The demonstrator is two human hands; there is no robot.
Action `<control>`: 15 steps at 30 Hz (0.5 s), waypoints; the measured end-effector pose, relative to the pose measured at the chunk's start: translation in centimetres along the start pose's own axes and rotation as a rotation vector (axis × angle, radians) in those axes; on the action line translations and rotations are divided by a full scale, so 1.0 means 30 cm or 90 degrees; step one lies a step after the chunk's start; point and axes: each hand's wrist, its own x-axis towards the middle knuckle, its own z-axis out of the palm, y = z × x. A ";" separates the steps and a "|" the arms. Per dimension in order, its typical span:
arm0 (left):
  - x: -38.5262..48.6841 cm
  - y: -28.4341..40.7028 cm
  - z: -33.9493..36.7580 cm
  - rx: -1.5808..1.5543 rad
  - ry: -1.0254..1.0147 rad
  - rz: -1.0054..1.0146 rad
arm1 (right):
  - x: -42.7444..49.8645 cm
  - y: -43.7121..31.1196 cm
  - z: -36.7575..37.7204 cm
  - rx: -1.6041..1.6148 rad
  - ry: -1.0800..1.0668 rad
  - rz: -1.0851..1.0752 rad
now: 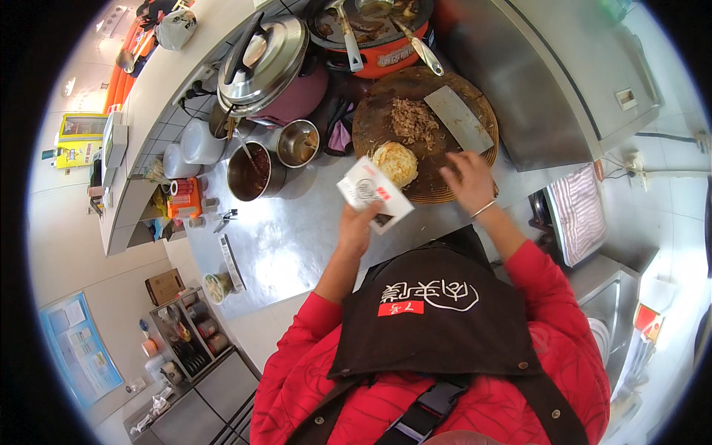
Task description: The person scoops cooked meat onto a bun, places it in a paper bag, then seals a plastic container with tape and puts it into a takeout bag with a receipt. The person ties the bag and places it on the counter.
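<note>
My left hand (357, 225) grips a printed white paper food sleeve (374, 193), which overlaps the near left edge of a golden round flatbread (396, 162). The flatbread lies on a round wooden chopping board (384, 94). Above the board's right part, my right hand (470, 178) has its fingers spread and holds nothing; it is slightly blurred. Just beyond it lies a cleaver (459, 119) with a wide metal blade; its handle is not plainly visible. Chopped meat (413, 122) is heaped on the board, left of the blade.
A lidded pot (289, 94) and a red electric pan (378, 64) with ladles stand behind the board. Left are a steel pot of red sauce (250, 172), a steel bowl (298, 143) and plastic tubs (201, 142). A striped cloth (578, 214) hangs at the right over dark equipment.
</note>
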 end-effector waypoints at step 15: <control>-0.005 -0.041 0.180 0.329 0.036 0.083 | 0.014 -0.200 0.022 0.160 -0.163 0.133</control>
